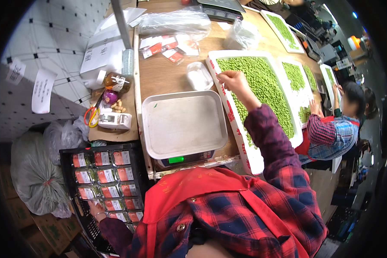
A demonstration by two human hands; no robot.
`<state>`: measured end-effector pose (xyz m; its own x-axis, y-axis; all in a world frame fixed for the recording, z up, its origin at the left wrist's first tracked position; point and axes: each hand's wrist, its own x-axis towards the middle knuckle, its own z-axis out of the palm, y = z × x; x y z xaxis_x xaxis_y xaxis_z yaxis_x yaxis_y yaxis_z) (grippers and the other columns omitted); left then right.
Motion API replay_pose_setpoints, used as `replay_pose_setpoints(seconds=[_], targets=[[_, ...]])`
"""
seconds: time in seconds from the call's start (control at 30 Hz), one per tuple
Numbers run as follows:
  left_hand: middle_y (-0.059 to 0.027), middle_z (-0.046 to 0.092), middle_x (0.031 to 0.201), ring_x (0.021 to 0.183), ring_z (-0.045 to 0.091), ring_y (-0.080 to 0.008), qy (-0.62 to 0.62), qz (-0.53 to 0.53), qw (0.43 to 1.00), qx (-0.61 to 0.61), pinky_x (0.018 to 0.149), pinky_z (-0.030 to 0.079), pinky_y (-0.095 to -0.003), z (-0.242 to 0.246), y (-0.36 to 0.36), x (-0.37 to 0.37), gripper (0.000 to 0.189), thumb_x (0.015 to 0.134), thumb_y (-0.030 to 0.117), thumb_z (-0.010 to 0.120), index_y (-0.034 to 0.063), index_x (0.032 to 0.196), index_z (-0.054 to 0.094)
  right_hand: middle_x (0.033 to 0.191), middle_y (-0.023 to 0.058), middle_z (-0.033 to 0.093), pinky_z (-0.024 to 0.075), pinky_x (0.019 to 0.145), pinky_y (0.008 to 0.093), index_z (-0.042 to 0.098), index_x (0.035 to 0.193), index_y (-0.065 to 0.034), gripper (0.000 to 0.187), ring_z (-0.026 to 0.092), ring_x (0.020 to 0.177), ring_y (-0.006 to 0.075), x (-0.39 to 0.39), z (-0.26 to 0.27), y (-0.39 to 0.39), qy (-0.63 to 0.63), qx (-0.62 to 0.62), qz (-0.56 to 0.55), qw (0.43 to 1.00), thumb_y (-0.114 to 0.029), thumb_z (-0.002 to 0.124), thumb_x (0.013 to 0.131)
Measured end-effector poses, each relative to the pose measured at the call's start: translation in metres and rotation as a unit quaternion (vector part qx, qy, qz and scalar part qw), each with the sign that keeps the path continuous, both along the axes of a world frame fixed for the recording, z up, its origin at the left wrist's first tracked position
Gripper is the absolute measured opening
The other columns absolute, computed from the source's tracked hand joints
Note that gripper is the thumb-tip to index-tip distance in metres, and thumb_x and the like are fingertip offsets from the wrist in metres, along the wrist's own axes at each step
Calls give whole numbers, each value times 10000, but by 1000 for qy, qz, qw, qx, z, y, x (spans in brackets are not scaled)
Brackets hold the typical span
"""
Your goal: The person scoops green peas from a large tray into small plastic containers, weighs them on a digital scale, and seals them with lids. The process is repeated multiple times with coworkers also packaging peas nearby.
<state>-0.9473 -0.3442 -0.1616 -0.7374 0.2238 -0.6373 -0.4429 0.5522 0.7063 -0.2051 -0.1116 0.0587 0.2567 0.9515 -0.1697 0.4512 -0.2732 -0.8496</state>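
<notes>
My right hand (234,83) is over the left rim of a white foam box (250,161), its fingers curled together. Nothing shows between them. Shelled green peas (267,84) fill most of that box. At lower left, my left hand (97,209) reaches into a black plastic crate (67,171). Its fingers are at the near edge of a clear labelled pack (86,193); whether they grip it is hidden. Several such packs with red and white labels lie in rows there. Before me a bare metal tray (184,124) rests on a digital scale (188,158) with a lit green display.
A white plastic tub (199,76), loose labels (171,48) and plastic bags (175,22) lie beyond the tray. Scissors (93,114), a red onion (110,96) and a bottle (114,81) sit at left. A co-worker (335,132) handles peas at right.
</notes>
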Motion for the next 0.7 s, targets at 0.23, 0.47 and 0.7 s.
replay_pose_setpoints(seconds=[0.23, 0.47, 0.7], targets=[[21, 430, 557, 433, 379, -55, 318, -189, 922, 117, 365, 301, -213, 86, 41, 82, 230, 918, 220, 535, 13, 1006, 584, 701, 181, 645, 519, 688, 379, 694, 734, -36, 241, 643, 705, 328, 50, -93, 66, -248, -49, 59, 966, -274, 672, 705], [31, 441, 604, 483, 377, -18, 300, -343, 870, 189, 430, 302, -170, 143, 96, 194, 132, 923, 129, 523, 9, 944, 573, 845, 216, 649, 512, 719, 413, 672, 795, 19, 250, 643, 807, 344, 38, -97, 74, -299, -49, 38, 952, -186, 624, 660], [30, 463, 623, 494, 377, -16, 257, -397, 841, 262, 434, 306, -168, 188, 163, 275, 134, 921, 115, 528, 8, 975, 587, 625, 171, 622, 506, 650, 335, 657, 691, 38, 246, 649, 668, 236, 55, -74, 70, -55, -132, 41, 989, -199, 593, 674]])
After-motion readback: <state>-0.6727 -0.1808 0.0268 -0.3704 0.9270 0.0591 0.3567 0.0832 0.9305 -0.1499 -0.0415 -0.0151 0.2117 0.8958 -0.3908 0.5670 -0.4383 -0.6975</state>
